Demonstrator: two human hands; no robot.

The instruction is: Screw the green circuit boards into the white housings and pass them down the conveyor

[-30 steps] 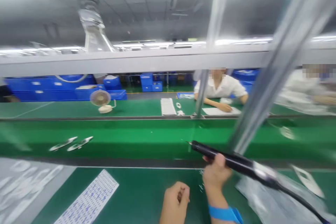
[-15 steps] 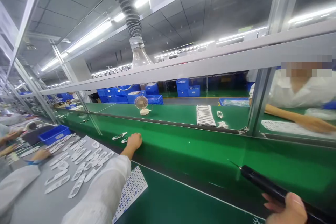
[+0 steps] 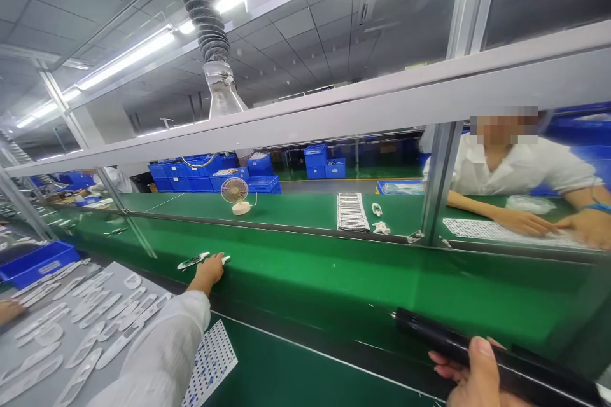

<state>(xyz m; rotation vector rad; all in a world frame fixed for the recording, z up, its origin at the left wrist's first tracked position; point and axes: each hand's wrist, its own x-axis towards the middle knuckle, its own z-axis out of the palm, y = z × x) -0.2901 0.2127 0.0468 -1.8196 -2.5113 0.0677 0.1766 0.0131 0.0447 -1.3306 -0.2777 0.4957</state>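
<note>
My left hand [image 3: 210, 271] reaches out over the green conveyor belt [image 3: 305, 280]. Its fingers are closed on a small white plastic part [image 3: 226, 260], whose end shows past the fingertips; the rest is covered. Just left of the hand, a long white part with a dark green inside [image 3: 193, 261] lies on the belt. At lower right, my right hand [image 3: 477, 369] is wrapped round a black electric screwdriver [image 3: 443, 336], its tip pointing left above the belt's near edge.
Many white plastic pieces [image 3: 86, 356] cover a grey board at left, near a blue bin [image 3: 41, 264]. A dotted white sheet [image 3: 212, 362] lies by my left sleeve. Beyond the belt stand a small fan [image 3: 235, 192], a metal post [image 3: 439, 184] and a co-worker [image 3: 520, 172].
The view has turned right. My left hand has closed over the small white part that lay beside it. The screwdriver stays in my right hand.
</note>
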